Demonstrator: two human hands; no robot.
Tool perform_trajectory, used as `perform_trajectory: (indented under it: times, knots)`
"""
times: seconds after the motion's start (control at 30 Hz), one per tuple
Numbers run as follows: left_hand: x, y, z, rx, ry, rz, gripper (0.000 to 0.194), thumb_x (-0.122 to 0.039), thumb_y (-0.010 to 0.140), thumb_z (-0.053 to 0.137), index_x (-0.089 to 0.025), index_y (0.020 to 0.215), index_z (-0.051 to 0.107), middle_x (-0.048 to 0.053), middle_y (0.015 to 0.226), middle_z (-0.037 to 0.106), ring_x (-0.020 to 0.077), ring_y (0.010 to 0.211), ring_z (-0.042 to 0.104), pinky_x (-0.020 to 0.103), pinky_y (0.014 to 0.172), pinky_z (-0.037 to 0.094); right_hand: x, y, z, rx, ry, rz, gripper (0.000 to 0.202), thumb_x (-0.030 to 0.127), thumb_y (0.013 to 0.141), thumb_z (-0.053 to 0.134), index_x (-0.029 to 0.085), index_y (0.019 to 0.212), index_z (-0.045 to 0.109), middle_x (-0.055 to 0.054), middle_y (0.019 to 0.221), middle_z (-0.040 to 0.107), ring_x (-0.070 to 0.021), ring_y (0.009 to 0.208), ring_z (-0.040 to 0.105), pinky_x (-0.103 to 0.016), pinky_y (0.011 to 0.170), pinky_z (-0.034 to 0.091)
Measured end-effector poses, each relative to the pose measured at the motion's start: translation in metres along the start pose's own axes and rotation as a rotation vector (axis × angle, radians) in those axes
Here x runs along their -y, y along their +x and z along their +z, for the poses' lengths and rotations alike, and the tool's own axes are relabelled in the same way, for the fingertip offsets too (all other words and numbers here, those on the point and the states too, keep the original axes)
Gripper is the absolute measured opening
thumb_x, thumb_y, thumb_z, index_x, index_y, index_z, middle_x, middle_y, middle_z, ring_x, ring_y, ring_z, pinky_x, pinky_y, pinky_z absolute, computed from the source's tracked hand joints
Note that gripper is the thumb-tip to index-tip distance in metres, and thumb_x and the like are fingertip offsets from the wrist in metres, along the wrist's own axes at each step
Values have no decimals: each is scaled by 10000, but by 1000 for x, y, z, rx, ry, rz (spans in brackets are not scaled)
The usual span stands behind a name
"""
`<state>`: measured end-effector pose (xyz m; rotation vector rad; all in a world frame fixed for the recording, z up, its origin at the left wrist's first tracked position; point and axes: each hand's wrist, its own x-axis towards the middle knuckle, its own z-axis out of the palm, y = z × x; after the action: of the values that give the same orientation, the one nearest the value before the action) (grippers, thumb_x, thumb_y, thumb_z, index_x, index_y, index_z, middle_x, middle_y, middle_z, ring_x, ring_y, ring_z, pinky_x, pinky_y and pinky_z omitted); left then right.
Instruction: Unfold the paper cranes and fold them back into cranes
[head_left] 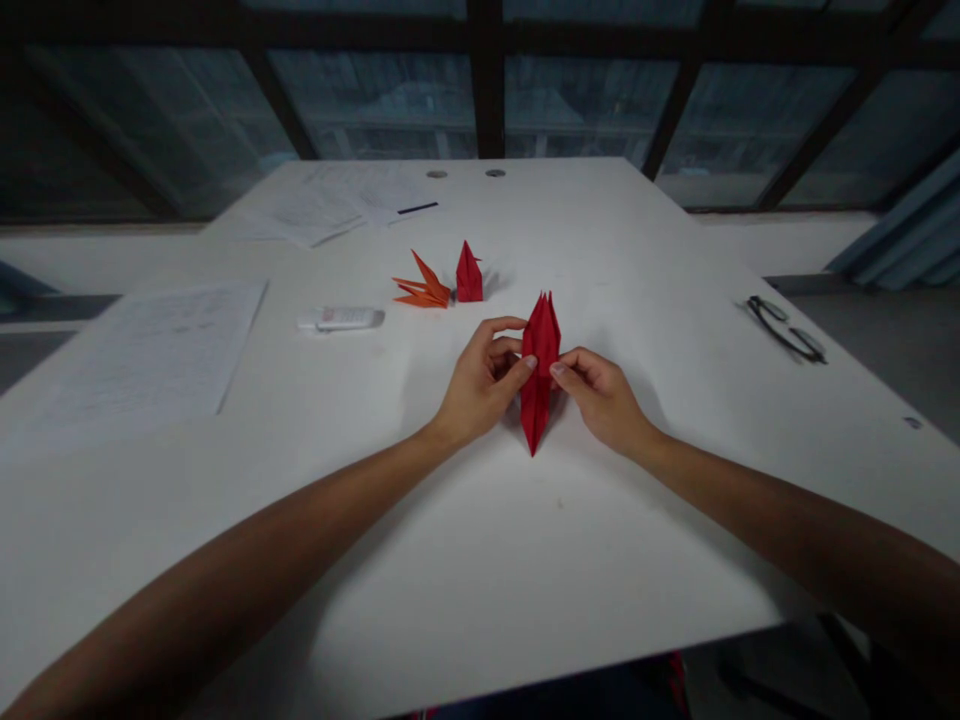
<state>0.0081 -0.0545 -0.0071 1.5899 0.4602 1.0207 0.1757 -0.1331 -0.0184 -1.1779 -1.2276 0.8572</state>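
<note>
A folded red origami paper (541,345), long and narrow with a pointed lower end and split upper tips, is between my hands above the white table (480,580). My left hand (486,375) pinches its left side, thumb on the front face and some fingers behind. On the right edge, my right hand (600,395) grips it between thumb and fingers. Beyond my hands stand a smaller red folded paper figure (469,275) and an orange folded paper figure (424,285) with several pointed spikes.
A white tube-like item (337,319) lies left of the orange figure. Printed sheets (161,345) lie at the left, more papers (322,205) at the back with a dark pen (418,208). Black-framed glasses (786,328) rest near the right edge. Windows (375,100) stand behind the table.
</note>
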Motion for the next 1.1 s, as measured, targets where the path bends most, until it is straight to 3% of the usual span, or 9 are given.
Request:
perform_trajectory:
  times: [0.37, 0.67, 1.1]
  knots:
    - [2, -1, -2, 21, -5, 1, 453, -308, 891, 759, -231, 1269, 522, -2, 873, 677, 85, 623, 573, 206, 536, 399, 3, 1, 1, 1, 53, -11, 214, 406, 925, 698, 230, 826, 628, 23, 753, 642, -152, 724, 587, -306, 711, 465]
    - [1, -2, 0, 60, -33, -50, 448, -360, 881, 768, -213, 1233, 535, 4, 848, 691, 92, 640, 608, 201, 560, 429, 0, 3, -2, -2, 17, -36, 292, 450, 952, 674, 234, 790, 565, 47, 722, 511, -139, 681, 451, -296, 656, 363]
    - [-5, -4, 1, 98, -63, -74, 463, -358, 854, 801, -211, 1208, 542, -6, 812, 690, 101, 647, 612, 204, 565, 427, 2, 1, -1, 16, 57, -31, 351, 463, 959, 641, 238, 714, 529, 41, 690, 457, -153, 670, 424, -301, 645, 352]
